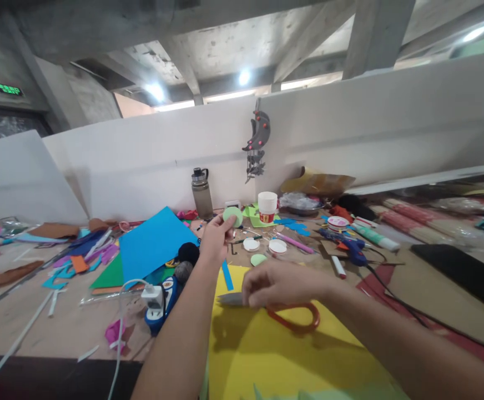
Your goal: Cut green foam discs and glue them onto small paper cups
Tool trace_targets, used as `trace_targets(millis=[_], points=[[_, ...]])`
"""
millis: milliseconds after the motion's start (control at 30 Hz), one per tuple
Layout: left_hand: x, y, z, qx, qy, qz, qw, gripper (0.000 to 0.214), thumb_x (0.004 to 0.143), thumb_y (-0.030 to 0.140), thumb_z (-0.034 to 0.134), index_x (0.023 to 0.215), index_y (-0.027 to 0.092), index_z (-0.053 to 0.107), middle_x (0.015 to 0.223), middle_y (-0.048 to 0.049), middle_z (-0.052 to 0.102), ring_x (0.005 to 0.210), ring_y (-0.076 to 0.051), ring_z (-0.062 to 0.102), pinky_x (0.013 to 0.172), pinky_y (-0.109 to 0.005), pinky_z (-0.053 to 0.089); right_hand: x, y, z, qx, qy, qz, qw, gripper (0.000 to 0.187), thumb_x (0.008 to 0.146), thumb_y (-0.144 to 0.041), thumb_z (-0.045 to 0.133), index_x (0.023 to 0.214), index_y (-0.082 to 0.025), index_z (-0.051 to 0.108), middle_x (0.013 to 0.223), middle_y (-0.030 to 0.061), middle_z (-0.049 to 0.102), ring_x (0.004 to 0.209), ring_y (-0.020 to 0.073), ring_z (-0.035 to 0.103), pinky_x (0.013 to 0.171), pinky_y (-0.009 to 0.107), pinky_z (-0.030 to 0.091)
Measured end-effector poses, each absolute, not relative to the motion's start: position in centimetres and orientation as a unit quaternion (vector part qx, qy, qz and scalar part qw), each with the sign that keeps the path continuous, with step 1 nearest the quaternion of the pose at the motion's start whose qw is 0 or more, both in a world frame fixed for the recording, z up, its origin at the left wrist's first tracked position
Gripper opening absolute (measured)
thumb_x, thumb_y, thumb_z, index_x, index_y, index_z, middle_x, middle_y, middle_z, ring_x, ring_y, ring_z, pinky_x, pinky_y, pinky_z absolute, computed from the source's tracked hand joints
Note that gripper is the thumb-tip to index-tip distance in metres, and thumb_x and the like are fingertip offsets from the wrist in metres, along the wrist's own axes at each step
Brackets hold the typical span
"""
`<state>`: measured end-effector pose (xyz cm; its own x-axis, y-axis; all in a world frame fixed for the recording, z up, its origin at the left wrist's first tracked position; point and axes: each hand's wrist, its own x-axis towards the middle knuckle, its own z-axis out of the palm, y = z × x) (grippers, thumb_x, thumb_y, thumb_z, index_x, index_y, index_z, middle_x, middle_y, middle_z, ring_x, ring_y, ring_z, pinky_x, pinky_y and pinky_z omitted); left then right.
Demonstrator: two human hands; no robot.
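Note:
My left hand [218, 238] pinches a pale green paper disc [232, 215] between thumb and fingers, raised above the far side of the work area. Low over a yellow sheet [246, 355], my right hand [269, 284] has its fingers curled around the middle of a pair of scissors [294, 319]. The blades point left and the orange handles right; the pivot is hidden under the fingers. A second green disc [258, 259] lies just beyond my right hand, near two white round lids [251, 244]. A blue paper strip [227, 276] rests on the yellow sheet.
At the back stand a grey bottle [201, 194] and a white paper cup [267, 206]. A blue glue gun [352, 248] with a trailing cord lies to the right. Blue card [154, 244] and a power strip [161, 303] with a charger are on the left.

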<state>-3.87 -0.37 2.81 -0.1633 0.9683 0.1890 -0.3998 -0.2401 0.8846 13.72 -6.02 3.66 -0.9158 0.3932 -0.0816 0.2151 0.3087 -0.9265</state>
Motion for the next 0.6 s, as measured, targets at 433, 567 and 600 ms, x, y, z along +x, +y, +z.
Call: trace_targets(millis=[433, 567, 600], points=[[-0.7, -0.3, -0.7, 0.481, 0.392, 0.593, 0.513, 0.033, 0.059, 0.035, 0.079, 0.078, 0.014, 0.062, 0.059, 0.0024, 0.055, 0.048, -0.007, 0.046, 0.046, -0.02, 0.033, 14.0, -0.1, -2.6, -0.355, -0.603, 0.489, 0.521, 0.042, 0.082, -0.05, 0.056, 0.11, -0.019, 0.053, 0.079, -0.002, 0.054, 0.056, 0.0094, 0.047, 0.048, 0.022, 0.041], [0.1, -0.9, -0.6, 0.477, 0.404, 0.587, 0.514, 0.036, 0.058, 0.033, 0.08, 0.083, 0.014, 0.063, 0.062, 0.0016, 0.057, 0.05, -0.007, 0.048, 0.048, -0.021, 0.034, 14.2, -0.3, -2.7, -0.361, -0.627, 0.474, 0.501, 0.034, 0.082, -0.042, 0.057, 0.103, -0.016, 0.056, 0.069, -0.0031, 0.053, 0.053, 0.0104, 0.048, 0.051, 0.025, 0.041], [0.2, -0.9, -0.6, 0.474, 0.405, 0.589, 0.514, 0.036, 0.057, 0.033, 0.081, 0.082, 0.014, 0.063, 0.063, 0.0015, 0.057, 0.05, -0.007, 0.048, 0.049, -0.022, 0.035, 14.2, -0.4, -2.6, -0.364, -0.625, 0.474, 0.502, 0.031, 0.081, -0.041, 0.057, 0.099, -0.016, 0.057, 0.068, -0.0032, 0.052, 0.054, 0.0108, 0.048, 0.051, 0.025, 0.041]])
